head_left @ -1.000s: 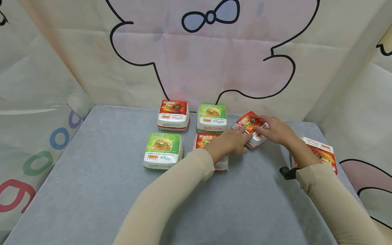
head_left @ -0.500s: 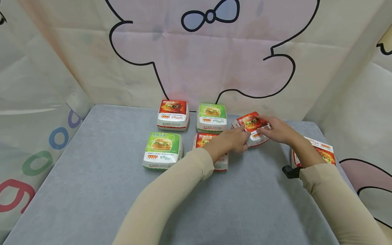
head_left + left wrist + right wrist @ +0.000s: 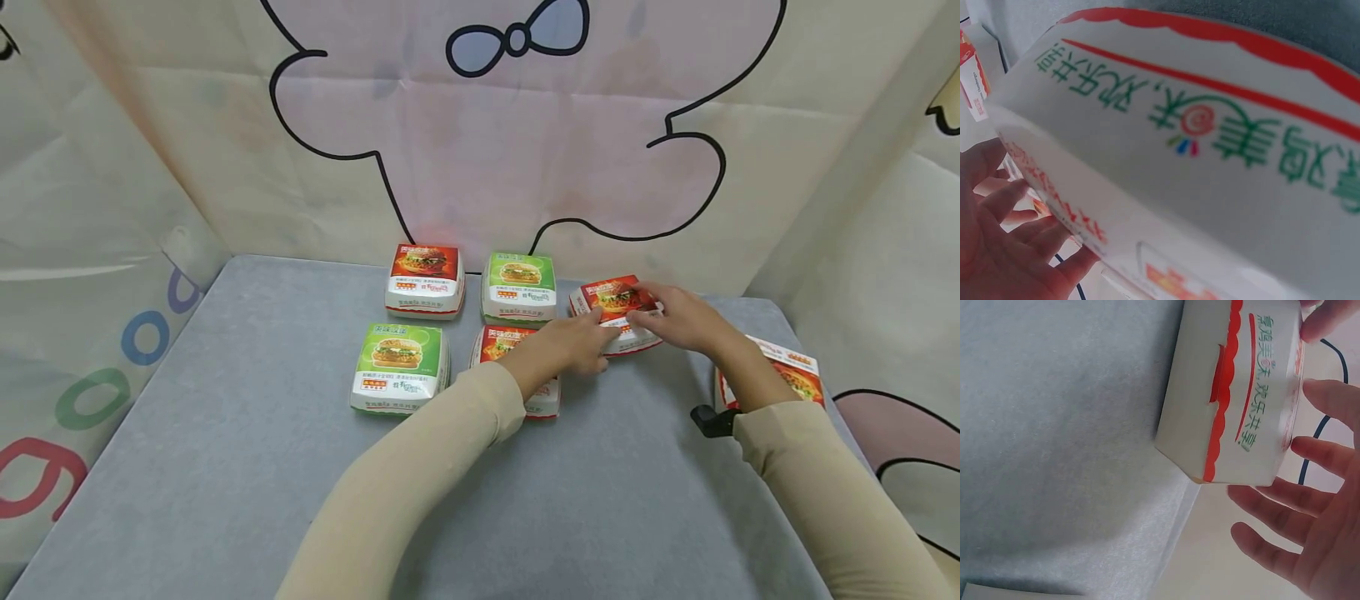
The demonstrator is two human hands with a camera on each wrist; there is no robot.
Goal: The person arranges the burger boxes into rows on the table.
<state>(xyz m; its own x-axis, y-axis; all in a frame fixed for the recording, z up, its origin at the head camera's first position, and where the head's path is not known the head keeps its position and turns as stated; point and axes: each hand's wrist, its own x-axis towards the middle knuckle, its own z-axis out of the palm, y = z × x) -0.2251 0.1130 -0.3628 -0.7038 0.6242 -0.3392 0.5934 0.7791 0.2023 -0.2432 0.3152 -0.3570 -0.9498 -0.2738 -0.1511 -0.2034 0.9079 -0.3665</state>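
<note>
Both hands are on a red-and-white burger box (image 3: 600, 297) at the back right of the table. My left hand (image 3: 572, 344) reaches over another red burger box (image 3: 498, 337) and touches the turned box's left front part, index finger stretched over its top. From the right, the fingers and thumb of my right hand (image 3: 688, 322) rest on its top and right side. The left wrist view shows the box's front face (image 3: 1166, 150) close up, fingertips at its edge. In the right wrist view, spread, fairly straight fingers touch the box (image 3: 1247, 394) along its top edge and side.
Left of the hands stand a red box (image 3: 424, 275), a green box (image 3: 519, 283) and a larger-looking green box (image 3: 397, 367). Another red box (image 3: 798, 375) sits at the right edge, partly behind the right forearm. A printed cloth (image 3: 525, 167) hangs behind the grey table (image 3: 240, 467).
The red box between the hands has turned from a diagonal to nearly square with the others and shifted slightly right. The right hand has shifted slightly right with it; the left hand has barely moved.
</note>
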